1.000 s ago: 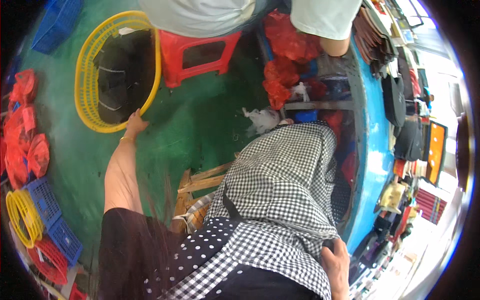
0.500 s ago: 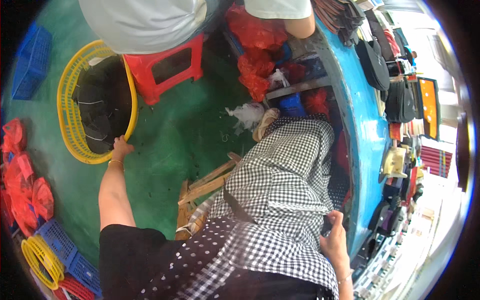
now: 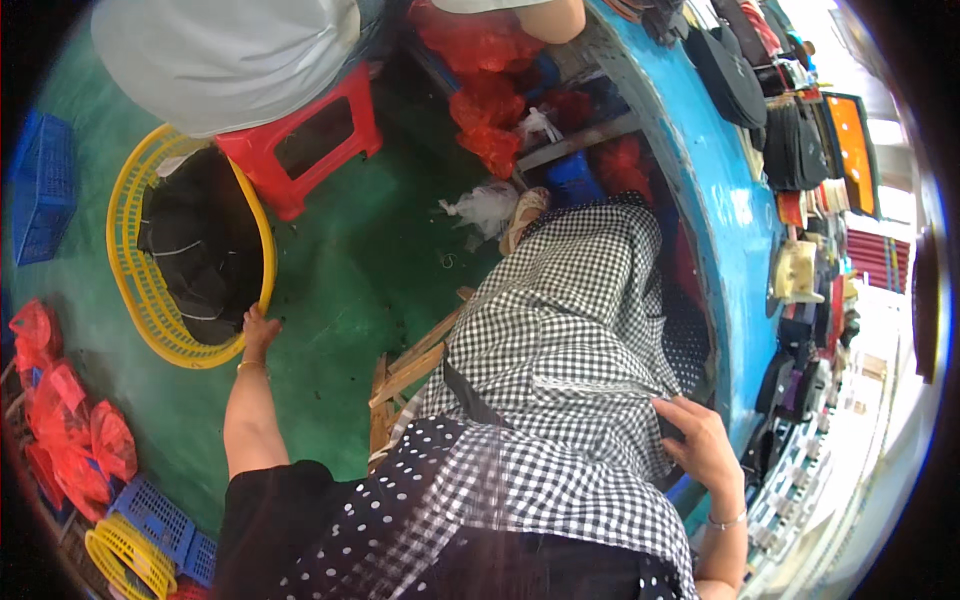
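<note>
My left hand (image 3: 262,332) reaches out and grips the near rim of a yellow plastic basket (image 3: 118,255) on the floor. Inside the basket lies a heap of black fabric pieces (image 3: 195,255), a few with pale strings across them. At my lap, my right hand (image 3: 703,440) has its fingers curled against the black-and-white checked apron (image 3: 570,330). Something small and dark shows beneath those fingers, and I cannot make out what it is.
A person sits on a red stool (image 3: 300,135) beyond the basket. A blue worktable (image 3: 735,230) with stacked black pieces (image 3: 795,145) runs along my right. Red plastic bags (image 3: 70,430) and blue crates (image 3: 150,510) stand at left. A wooden stool (image 3: 410,375) is beneath me.
The view has shifted, so the basket and stool appear lower and further left. My left hand stays on the basket's rim. My right hand remains by the apron, slightly further right in view.
</note>
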The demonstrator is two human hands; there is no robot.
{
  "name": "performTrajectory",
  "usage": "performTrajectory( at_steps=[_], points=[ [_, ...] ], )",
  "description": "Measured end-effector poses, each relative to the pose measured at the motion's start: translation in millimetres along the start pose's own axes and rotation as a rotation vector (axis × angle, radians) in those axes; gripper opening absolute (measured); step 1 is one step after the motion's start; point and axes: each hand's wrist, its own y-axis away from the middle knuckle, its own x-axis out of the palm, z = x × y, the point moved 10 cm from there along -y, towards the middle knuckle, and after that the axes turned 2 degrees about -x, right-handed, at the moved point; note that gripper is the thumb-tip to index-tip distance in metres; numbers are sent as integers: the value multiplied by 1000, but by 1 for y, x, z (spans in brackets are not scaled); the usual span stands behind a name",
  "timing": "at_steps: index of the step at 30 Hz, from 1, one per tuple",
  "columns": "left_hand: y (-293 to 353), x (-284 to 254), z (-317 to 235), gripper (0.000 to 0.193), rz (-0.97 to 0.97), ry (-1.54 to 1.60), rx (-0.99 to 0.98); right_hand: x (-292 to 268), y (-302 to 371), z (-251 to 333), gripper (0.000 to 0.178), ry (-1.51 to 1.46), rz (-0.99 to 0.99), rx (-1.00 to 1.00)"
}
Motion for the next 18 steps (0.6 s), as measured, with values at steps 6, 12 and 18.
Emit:
performTrajectory(
  at_steps=[6,12,18],
  points=[
    [61,75,7,89,32,-44,5,4,2,6,37,84,-21,12],
    [104,104,-1,69,392,57,80,-9,42,-6,23,-201,-231,-28],
    [134,64,-187,24,907,-653,675,-2,91,-93,14,-664,-446,155]
  ],
)
